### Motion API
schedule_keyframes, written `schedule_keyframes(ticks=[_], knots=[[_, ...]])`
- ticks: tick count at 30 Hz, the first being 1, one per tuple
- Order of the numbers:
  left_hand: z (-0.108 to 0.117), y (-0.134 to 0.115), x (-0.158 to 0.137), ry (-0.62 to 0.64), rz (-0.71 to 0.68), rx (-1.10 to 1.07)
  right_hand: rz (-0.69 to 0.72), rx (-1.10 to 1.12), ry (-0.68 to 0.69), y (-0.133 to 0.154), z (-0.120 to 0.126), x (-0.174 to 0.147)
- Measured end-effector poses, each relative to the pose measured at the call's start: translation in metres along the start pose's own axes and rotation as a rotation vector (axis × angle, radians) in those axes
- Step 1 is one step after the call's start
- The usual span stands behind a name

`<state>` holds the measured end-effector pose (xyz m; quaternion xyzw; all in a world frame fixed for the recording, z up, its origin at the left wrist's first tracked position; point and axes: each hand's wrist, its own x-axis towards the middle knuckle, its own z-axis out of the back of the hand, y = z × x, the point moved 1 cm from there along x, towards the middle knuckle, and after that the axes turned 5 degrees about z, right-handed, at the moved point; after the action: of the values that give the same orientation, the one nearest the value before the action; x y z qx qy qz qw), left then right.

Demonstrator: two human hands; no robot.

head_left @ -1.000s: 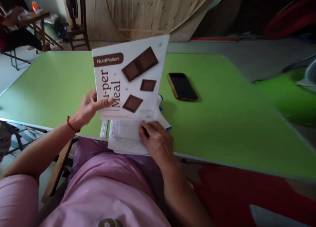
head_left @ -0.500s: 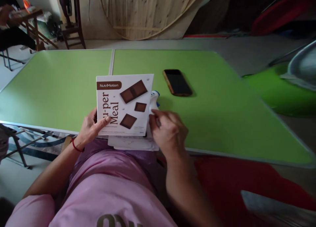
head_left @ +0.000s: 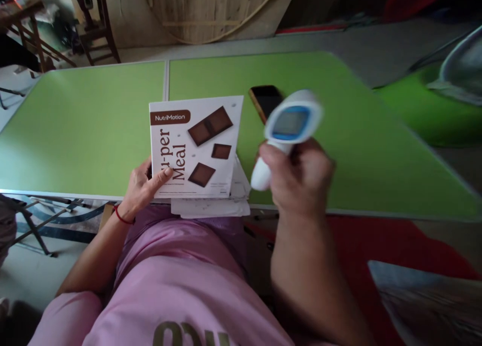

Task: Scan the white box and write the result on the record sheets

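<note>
My left hand (head_left: 145, 183) grips the left edge of a white box (head_left: 201, 150) printed with brown chocolate pieces and the words "NutriMotion" and "Meal"; the thumb lies across its front. My right hand (head_left: 303, 178) is wrapped round the handle of a white infrared thermometer (head_left: 314, 107) with a blue-framed grey screen facing me, slightly blurred by motion. Below and behind the box, sheets of paper (head_left: 211, 208) stick out at the table's near edge. A dark phone in a tan case (head_left: 265, 97) lies on the table, partly covered by the thermometer.
The green folding table (head_left: 101, 120) spans the view, with a pale seam across it. On the far left stand a wooden chair (head_left: 96, 34) and a small wooden table (head_left: 22, 17). A bright green tub (head_left: 417, 110) is at the right, and red material (head_left: 380, 245) is below the table.
My right hand has lifted the thermometer from behind the box and moved right, turning its screen toward me. The box stays in my left hand. The view has shifted a little.
</note>
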<state>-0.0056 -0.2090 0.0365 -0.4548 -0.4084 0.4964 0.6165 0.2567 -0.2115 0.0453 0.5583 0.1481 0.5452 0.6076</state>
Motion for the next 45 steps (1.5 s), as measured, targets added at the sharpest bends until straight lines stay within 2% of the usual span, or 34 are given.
schedule_keyframes(ticks=[2,3,4,6,11,14,19,24,33,38,45], knots=[[0.0,0.001,0.0,-0.007,-0.004,-0.009,-0.103,0.469,0.144,0.023,0.007,-0.032],[0.0,0.001,0.001,-0.01,-0.006,-0.011,-0.151,0.615,0.263,0.034,0.008,-0.047],[0.0,0.001,0.0,-0.009,-0.009,-0.015,-0.195,0.7,0.303,0.042,0.008,-0.06],[0.0,0.001,0.0,0.003,-0.014,-0.024,-0.306,0.745,0.296,0.054,0.005,-0.078],[0.0,0.0,-0.001,0.003,-0.015,-0.009,-0.409,0.819,0.306,0.065,-0.008,-0.081],[-0.001,0.001,-0.002,0.0,-0.025,0.002,-0.408,0.857,0.319,0.068,-0.013,-0.075],[-0.001,0.004,-0.001,-0.003,-0.049,-0.014,-0.42,0.776,0.36,0.068,-0.024,-0.069],[-0.001,0.005,-0.001,0.01,-0.06,-0.021,-0.45,0.803,0.349,0.067,-0.035,-0.061],[0.001,0.006,0.001,0.02,-0.07,-0.004,-0.505,0.841,0.393,0.068,-0.041,-0.057],[0.001,0.007,0.001,0.036,-0.075,-0.015,-0.514,0.811,0.37,0.067,-0.041,-0.058],[0.001,0.008,0.002,0.027,-0.075,-0.015,-0.514,0.882,0.371,0.068,-0.043,-0.06]])
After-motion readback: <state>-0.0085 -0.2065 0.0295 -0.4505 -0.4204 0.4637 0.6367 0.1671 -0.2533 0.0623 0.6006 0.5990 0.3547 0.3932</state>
